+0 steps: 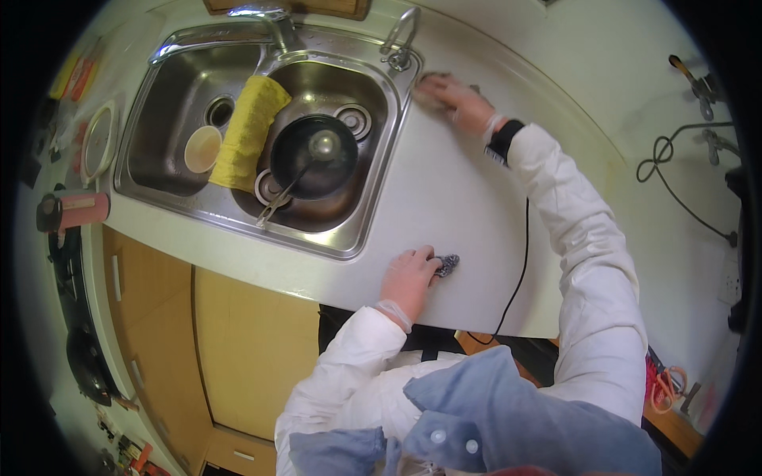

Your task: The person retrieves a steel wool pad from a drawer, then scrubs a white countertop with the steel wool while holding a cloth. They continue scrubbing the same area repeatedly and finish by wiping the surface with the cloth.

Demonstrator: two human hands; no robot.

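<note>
My right hand [467, 106], in a clear disposable glove, presses a greyish-brown cloth [430, 89] flat on the white countertop [440, 184]. The cloth lies beside the sink's right rim, close to the small gooseneck tap [400, 44]. Much of it is hidden under my fingers. Nearer to me, my left hand [408, 282], gloved too, rests on the counter by its front edge. Between its thumb and fingers sits a grey metallic scouring pad [447, 265], partly covered by the fingertips.
A double stainless steel sink [381, 196] holds a black pan [286, 146] with a ladle [324, 144], and a pale bowl [203, 149]. A yellow towel [250, 131] drapes over the divider. One black cord [517, 285] hangs across the counter. Left stands a pink kettle [83, 209].
</note>
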